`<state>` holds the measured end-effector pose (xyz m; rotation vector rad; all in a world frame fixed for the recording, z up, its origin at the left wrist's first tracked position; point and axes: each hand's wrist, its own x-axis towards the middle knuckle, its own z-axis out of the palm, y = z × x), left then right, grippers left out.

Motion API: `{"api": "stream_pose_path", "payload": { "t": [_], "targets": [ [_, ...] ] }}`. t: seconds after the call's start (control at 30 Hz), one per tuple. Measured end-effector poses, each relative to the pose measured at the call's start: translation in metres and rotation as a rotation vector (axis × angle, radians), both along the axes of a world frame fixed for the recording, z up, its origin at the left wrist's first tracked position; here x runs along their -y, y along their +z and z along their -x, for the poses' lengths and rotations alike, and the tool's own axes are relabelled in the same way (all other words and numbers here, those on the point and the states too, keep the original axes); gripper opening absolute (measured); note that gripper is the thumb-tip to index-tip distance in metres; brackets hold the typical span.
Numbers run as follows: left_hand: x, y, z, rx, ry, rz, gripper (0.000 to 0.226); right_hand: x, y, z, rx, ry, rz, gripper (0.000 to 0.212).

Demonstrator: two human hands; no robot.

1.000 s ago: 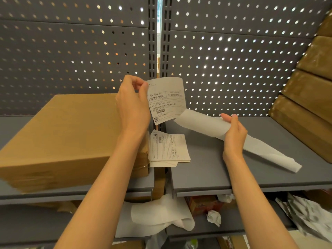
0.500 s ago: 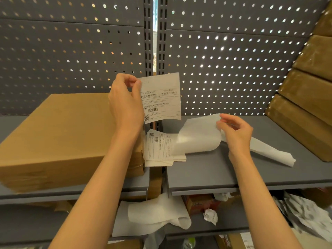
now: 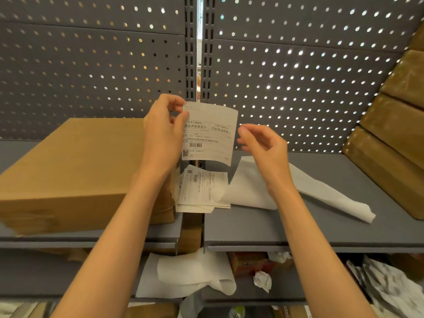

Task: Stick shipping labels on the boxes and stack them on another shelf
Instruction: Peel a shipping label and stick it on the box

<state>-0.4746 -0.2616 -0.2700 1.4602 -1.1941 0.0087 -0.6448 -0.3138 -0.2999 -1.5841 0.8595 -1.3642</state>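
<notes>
Backing sheet (image 3: pixel 298 191) dropped on the shelf below the right hand (image 3: pixel 263 145), whose fingers are now released. Left hand (image 3: pixel 164 134) fingers pinch the peeled label (image 3: pixel 210 134) at its top-left corner. Box (image 3: pixel 75 166) lies just left; sticking comes next.

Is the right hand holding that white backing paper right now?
No, the right hand is empty beside the label, and the backing paper lies on the shelf.

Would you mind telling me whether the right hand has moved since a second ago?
Yes. The right hand has let go of the white backing paper, now lying on the shelf, and risen leftward to the label.
</notes>
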Motion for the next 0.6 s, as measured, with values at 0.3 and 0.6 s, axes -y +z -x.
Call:
{"api": "stream_pose_path", "payload": {
  "t": [0.3, 0.6],
  "targets": [
    [-0.014, 0.003, 0.001, -0.030, 0.039, 0.038, 0.013, -0.011, 0.007, -0.014, 0.095, 0.124, -0.013, 0.017],
    [-0.039, 0.005, -0.027, -0.042, 0.055, 0.051, 0.014, -0.024, 0.014, -0.044, 0.078, 0.147, 0.097, 0.004]
  ]
}}
